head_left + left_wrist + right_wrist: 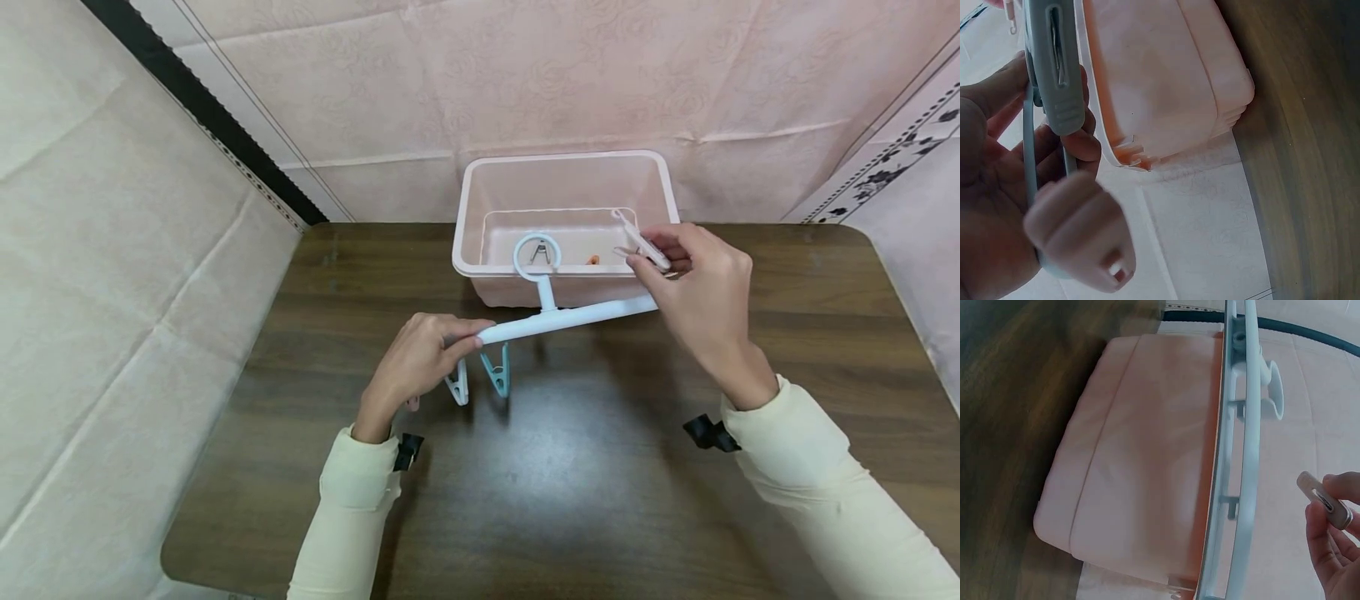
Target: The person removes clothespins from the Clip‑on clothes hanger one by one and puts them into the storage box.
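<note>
My left hand [423, 357] grips the left end of a light blue hanger [581, 317], whose ring-shaped hook stands up in front of a pink bin [510, 293]. A teal clothespin [504, 373] and a pale blue-grey clothespin [460, 385] hang from the bar near that hand. Close to the left wrist camera dangles a blurred pinkish clothespin [1082, 234]. Between thumb and fingers, my right hand [701, 279] pinches a pale pink clothespin [645, 246] over the bin's right rim. The right wrist view shows this clothespin [1324, 500] apart from the bar.
Inside the bin lie a small orange item [593, 260] and a dark metal wire piece [540, 252], partly framed by the hook. The bin stands at the far edge of the brown wooden table [540, 500]. Pale patterned cloth [570, 83] hangs behind it.
</note>
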The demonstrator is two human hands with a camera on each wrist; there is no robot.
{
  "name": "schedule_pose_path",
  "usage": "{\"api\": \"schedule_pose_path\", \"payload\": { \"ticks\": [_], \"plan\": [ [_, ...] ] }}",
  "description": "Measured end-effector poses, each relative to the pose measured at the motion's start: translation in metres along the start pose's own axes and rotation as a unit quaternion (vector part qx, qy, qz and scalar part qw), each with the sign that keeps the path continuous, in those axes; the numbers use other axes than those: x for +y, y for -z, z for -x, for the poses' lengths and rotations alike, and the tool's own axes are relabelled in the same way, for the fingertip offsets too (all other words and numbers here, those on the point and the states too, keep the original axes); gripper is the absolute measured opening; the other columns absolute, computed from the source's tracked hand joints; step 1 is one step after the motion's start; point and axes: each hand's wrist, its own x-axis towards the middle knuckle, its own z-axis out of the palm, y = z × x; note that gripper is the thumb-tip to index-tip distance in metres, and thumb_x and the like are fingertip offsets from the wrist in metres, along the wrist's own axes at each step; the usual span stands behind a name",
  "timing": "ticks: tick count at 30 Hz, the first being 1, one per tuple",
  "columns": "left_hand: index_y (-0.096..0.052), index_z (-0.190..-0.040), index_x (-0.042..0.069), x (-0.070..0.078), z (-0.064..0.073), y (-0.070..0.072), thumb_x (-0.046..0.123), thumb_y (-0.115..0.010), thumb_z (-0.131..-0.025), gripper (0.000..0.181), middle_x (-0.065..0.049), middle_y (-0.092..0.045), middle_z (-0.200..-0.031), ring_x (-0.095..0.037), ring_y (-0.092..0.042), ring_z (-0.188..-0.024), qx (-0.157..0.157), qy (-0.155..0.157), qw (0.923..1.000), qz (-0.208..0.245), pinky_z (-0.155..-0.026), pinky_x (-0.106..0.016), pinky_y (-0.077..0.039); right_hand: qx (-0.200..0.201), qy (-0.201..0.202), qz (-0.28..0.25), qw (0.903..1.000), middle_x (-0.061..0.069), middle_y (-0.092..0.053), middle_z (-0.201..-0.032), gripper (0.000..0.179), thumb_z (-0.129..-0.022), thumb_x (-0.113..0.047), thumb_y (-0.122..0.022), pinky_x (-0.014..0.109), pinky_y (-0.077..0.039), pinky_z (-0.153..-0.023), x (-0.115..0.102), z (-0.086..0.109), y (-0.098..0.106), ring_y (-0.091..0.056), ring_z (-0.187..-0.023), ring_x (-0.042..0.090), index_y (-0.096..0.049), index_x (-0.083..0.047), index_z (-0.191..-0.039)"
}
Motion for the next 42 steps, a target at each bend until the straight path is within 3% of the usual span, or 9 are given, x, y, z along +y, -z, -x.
{"api": "schedule_pose_path", "payload": {
  "ticks": [4,13,20,22,26,29,36,42],
  "plan": [
    [-0.075,-0.121,0.012,0.0,0.0,0.0,0.01,-0.072,-0.094,0.027,-0.004,-0.074,-0.099,-0.009,-0.048,-0.054,-0.002,0.007,1.0,0.001,-0.05,-0.028,-0.041,-0.009,-0.014,0.0,0.9999,0.011,-0.073,-0.089,0.023,-0.08,-0.003,-0.084,0.006,-0.044,-0.07,0.003,-0.006,-0.002,-0.065,-0.073,0.017,-0.076,0.003,-0.1],
    [-0.075,-0.121,0.013,-0.001,0.0,0.001,0.01,-0.072,-0.094,0.028,-0.003,-0.074,-0.099,-0.009,-0.048,-0.054,0.0,0.007,1.0,-0.004,-0.05,-0.029,-0.041,-0.021,-0.021,0.014,0.9995,0.012,-0.073,-0.089,0.022,-0.08,-0.002,-0.082,0.005,-0.042,-0.068,0.011,-0.013,-0.01,-0.064,-0.069,0.018,-0.075,0.003,-0.101],
    [-0.075,-0.121,0.013,-0.002,0.001,0.0,0.01,-0.072,-0.094,0.028,-0.002,-0.074,-0.098,-0.009,-0.048,-0.053,-0.002,0.007,1.0,-0.002,-0.051,-0.029,-0.041,-0.042,-0.05,0.045,0.9968,0.012,-0.074,-0.092,0.02,-0.083,-0.003,-0.079,0.006,-0.038,-0.066,0.021,-0.017,-0.015,-0.048,-0.068,-0.019,-0.076,0.002,-0.102],
    [-0.075,-0.121,0.013,-0.002,0.002,0.0,0.01,-0.072,-0.094,0.028,-0.002,-0.074,-0.099,-0.009,-0.048,-0.053,-0.001,0.007,1.0,-0.001,-0.051,-0.029,-0.041,-0.046,-0.055,0.048,0.9962,0.012,-0.074,-0.092,0.019,-0.083,-0.003,-0.078,0.006,-0.037,-0.066,0.023,-0.017,-0.017,-0.046,-0.068,-0.022,-0.076,0.002,-0.101],
    [-0.075,-0.12,0.013,-0.003,0.002,0.0,0.009,-0.072,-0.093,0.027,-0.003,-0.074,-0.103,-0.009,-0.049,-0.055,0.0,0.006,1.0,-0.002,-0.051,-0.028,-0.041,-0.051,-0.054,0.052,0.9959,0.014,-0.073,-0.091,0.017,-0.084,-0.005,-0.078,0.006,-0.037,-0.067,0.027,-0.019,-0.019,-0.063,-0.069,0.003,-0.076,0.003,-0.099],
    [-0.075,-0.12,0.012,-0.004,0.003,0.0,0.009,-0.072,-0.093,0.027,-0.004,-0.074,-0.104,-0.01,-0.05,-0.057,0.001,0.005,1.0,-0.001,-0.051,-0.028,-0.042,-0.053,-0.049,0.054,0.9959,0.015,-0.073,-0.089,0.016,-0.084,-0.005,-0.077,0.007,-0.035,-0.068,0.03,-0.02,-0.021,-0.067,-0.069,0.024,-0.075,0.004,-0.098],
    [-0.076,-0.119,0.013,-0.006,0.004,-0.001,0.009,-0.072,-0.093,0.027,-0.004,-0.074,-0.105,-0.01,-0.051,-0.058,0.003,0.001,1.0,-0.002,-0.052,-0.029,-0.043,-0.059,-0.051,0.061,0.9951,0.015,-0.073,-0.088,0.016,-0.085,-0.006,-0.076,0.01,-0.035,-0.069,0.032,-0.021,-0.025,-0.068,-0.07,0.026,-0.075,0.004,-0.098],
    [-0.075,-0.119,0.012,-0.007,0.004,-0.001,0.009,-0.073,-0.093,0.027,-0.004,-0.074,-0.106,-0.011,-0.051,-0.059,0.003,0.004,1.0,-0.003,-0.052,-0.029,-0.043,-0.057,-0.063,0.054,0.9949,0.017,-0.072,-0.089,0.017,-0.087,-0.007,-0.076,0.004,-0.036,-0.069,0.033,-0.021,-0.027,-0.07,-0.072,0.03,-0.074,0.005,-0.098]
  ]
}}
